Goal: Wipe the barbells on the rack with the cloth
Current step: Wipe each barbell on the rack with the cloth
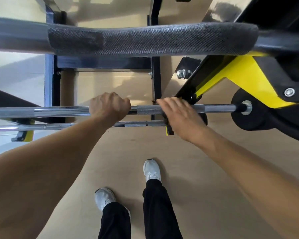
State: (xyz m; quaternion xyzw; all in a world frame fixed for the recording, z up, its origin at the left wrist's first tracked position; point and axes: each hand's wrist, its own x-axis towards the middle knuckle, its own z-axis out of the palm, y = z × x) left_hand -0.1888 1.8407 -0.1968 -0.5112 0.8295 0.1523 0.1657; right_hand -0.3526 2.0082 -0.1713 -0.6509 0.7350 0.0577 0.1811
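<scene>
Chrome barbell [214,108] at mid-frame seems mid-wipe: the left hand [109,106] clenches around it, the right hand [178,114] presses a dark cloth [168,130] with fairly straight fingers, while other racked bars apparently wait.

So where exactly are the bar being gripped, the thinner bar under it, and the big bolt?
Upper bar [214,107], head view: smooth chrome stretch right of the hands.
Lower bar [135,124], head view: knurled section between the arms.
Bolt [181,73], head view: its hexagonal nut on the black frame.
</scene>
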